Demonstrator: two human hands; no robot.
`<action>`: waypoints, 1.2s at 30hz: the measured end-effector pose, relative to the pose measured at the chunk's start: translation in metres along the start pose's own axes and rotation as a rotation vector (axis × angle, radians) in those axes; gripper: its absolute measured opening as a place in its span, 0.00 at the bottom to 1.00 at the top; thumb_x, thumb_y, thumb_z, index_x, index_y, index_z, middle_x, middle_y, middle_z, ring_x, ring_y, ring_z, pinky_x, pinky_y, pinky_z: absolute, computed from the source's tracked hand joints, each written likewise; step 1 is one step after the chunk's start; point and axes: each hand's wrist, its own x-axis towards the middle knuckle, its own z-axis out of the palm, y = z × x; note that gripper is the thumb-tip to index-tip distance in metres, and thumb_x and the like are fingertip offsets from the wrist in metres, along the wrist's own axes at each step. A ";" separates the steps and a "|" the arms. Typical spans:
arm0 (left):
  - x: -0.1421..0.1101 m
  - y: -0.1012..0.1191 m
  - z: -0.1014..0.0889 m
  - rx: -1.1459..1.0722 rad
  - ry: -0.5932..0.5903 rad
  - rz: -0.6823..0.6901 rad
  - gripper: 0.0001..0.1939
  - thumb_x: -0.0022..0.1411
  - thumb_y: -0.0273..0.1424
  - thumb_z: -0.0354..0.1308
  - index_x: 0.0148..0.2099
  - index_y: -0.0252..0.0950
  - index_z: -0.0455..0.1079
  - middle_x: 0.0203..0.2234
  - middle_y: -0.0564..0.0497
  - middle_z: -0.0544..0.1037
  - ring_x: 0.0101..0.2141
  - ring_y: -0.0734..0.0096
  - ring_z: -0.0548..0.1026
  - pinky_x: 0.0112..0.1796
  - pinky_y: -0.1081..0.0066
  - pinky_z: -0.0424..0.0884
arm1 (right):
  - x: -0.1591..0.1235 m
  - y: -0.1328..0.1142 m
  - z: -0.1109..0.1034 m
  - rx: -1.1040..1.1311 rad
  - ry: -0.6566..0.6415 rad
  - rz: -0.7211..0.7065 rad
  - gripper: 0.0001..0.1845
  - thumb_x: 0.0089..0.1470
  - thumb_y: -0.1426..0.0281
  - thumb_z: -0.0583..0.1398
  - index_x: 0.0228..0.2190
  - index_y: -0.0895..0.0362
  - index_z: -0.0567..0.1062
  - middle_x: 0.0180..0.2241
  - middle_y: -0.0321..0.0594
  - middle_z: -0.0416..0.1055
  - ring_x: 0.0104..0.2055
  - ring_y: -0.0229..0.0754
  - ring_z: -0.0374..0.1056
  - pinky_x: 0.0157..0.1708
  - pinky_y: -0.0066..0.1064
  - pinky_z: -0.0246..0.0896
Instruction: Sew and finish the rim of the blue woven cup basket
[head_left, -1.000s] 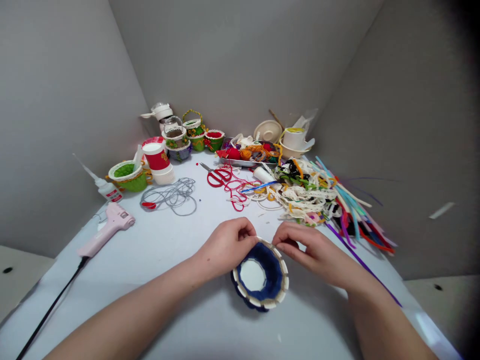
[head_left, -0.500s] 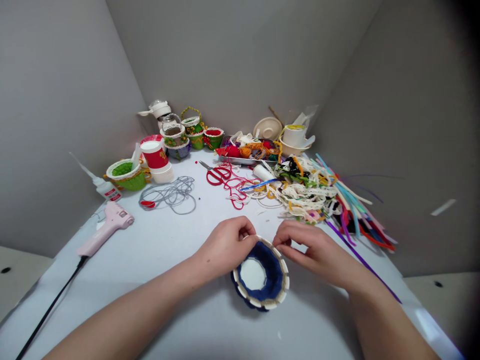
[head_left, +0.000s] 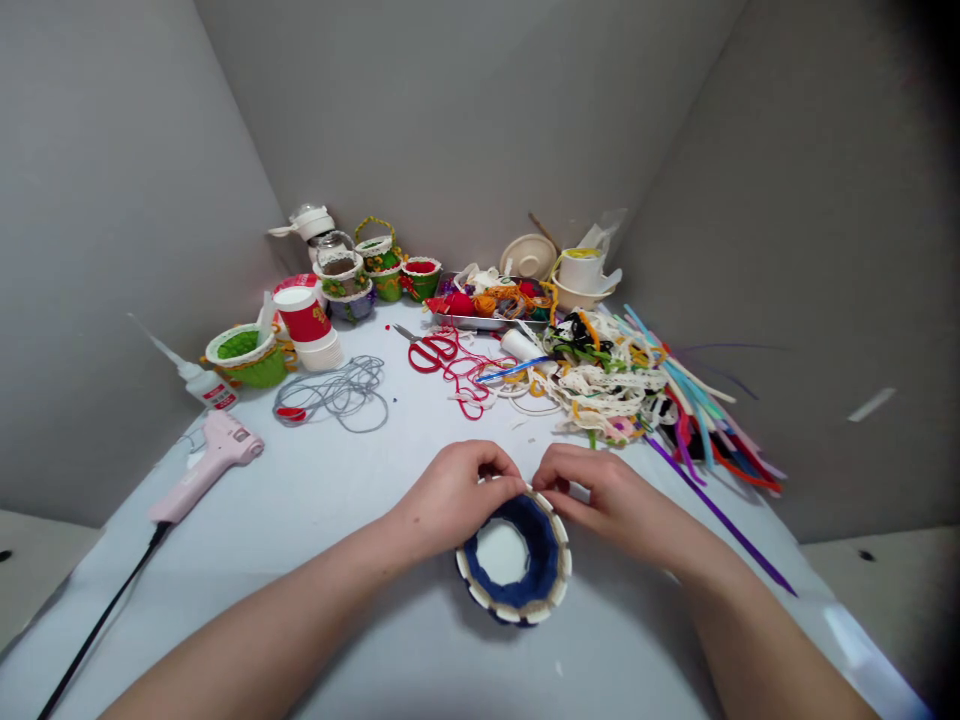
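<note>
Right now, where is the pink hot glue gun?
In the head view, the pink hot glue gun lies on the left side of the table, just below the white glue bottle and left of the person's left hand.

White tabletop [head_left: 315, 520]: pink glue gun [head_left: 214, 465], grey cord coil [head_left: 330, 395], red-handled scissors [head_left: 433, 352], lace heap [head_left: 600, 385].

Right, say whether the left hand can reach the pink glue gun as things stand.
Probably yes: the left hand need only leave the white rim of the blue-lined cup; the grey cord lies past its path to the pink glue gun.
</note>
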 end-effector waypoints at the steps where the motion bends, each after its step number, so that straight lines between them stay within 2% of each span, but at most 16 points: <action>1: 0.000 0.000 0.000 0.013 0.032 0.002 0.08 0.54 0.34 0.55 0.32 0.36 0.73 0.29 0.53 0.77 0.32 0.71 0.72 0.34 0.73 0.65 | 0.000 0.001 0.000 -0.012 0.037 0.026 0.06 0.57 0.70 0.56 0.30 0.56 0.73 0.30 0.37 0.70 0.31 0.36 0.64 0.32 0.28 0.58; 4: 0.000 -0.001 -0.001 0.057 0.137 0.003 0.08 0.55 0.34 0.54 0.33 0.36 0.72 0.30 0.52 0.77 0.33 0.70 0.72 0.36 0.72 0.66 | 0.001 0.002 -0.002 -0.002 0.194 0.079 0.08 0.59 0.69 0.54 0.35 0.56 0.72 0.35 0.40 0.70 0.37 0.39 0.65 0.36 0.29 0.59; 6: 0.000 -0.001 0.000 0.076 0.177 -0.005 0.08 0.55 0.33 0.54 0.33 0.36 0.72 0.30 0.52 0.76 0.33 0.70 0.72 0.36 0.71 0.65 | 0.001 -0.001 -0.002 0.048 0.239 0.084 0.09 0.59 0.68 0.53 0.39 0.55 0.71 0.37 0.41 0.70 0.39 0.39 0.65 0.38 0.30 0.60; 12: -0.001 -0.003 0.005 0.106 0.207 -0.007 0.07 0.55 0.32 0.53 0.32 0.36 0.71 0.29 0.52 0.75 0.32 0.70 0.71 0.35 0.71 0.65 | 0.001 -0.013 0.009 0.095 0.212 0.056 0.05 0.54 0.69 0.59 0.34 0.56 0.73 0.33 0.39 0.70 0.36 0.40 0.65 0.36 0.29 0.59; 16: -0.001 -0.004 0.007 0.109 0.194 -0.005 0.07 0.55 0.33 0.53 0.32 0.37 0.71 0.28 0.53 0.75 0.31 0.70 0.70 0.34 0.71 0.65 | 0.003 -0.015 0.013 0.147 0.192 0.141 0.06 0.54 0.69 0.56 0.30 0.56 0.73 0.30 0.38 0.70 0.33 0.38 0.64 0.31 0.27 0.57; 22: -0.005 0.002 0.010 0.088 0.206 0.021 0.07 0.57 0.33 0.52 0.33 0.37 0.70 0.29 0.52 0.75 0.33 0.70 0.70 0.36 0.71 0.65 | 0.006 -0.014 0.011 0.419 0.075 0.299 0.08 0.54 0.67 0.55 0.30 0.58 0.71 0.25 0.34 0.66 0.26 0.34 0.59 0.24 0.24 0.54; 27: -0.003 0.000 0.017 0.064 0.230 0.046 0.08 0.58 0.33 0.52 0.34 0.36 0.70 0.30 0.51 0.75 0.34 0.70 0.71 0.36 0.71 0.66 | 0.005 -0.013 0.010 0.357 0.122 0.292 0.07 0.54 0.67 0.55 0.28 0.58 0.70 0.25 0.34 0.66 0.27 0.34 0.60 0.26 0.24 0.54; 29: -0.001 -0.001 0.015 0.035 0.198 0.019 0.09 0.57 0.34 0.52 0.34 0.36 0.70 0.30 0.51 0.75 0.33 0.70 0.70 0.35 0.72 0.66 | 0.004 -0.012 0.011 0.328 0.130 0.293 0.07 0.53 0.68 0.54 0.28 0.58 0.70 0.25 0.34 0.66 0.27 0.34 0.60 0.25 0.24 0.54; 33: 0.000 0.004 -0.001 -0.087 0.004 -0.087 0.12 0.55 0.37 0.54 0.38 0.35 0.69 0.30 0.51 0.75 0.32 0.71 0.70 0.32 0.73 0.65 | 0.004 -0.009 0.013 0.361 0.129 0.326 0.07 0.52 0.68 0.55 0.28 0.58 0.71 0.24 0.34 0.66 0.25 0.34 0.59 0.23 0.23 0.53; 36: -0.001 0.010 -0.018 -0.031 0.036 -0.077 0.12 0.56 0.38 0.52 0.36 0.35 0.70 0.29 0.52 0.74 0.31 0.72 0.70 0.32 0.73 0.64 | 0.004 -0.008 0.013 0.391 0.147 0.362 0.07 0.51 0.69 0.55 0.28 0.58 0.71 0.24 0.33 0.66 0.24 0.33 0.59 0.23 0.23 0.53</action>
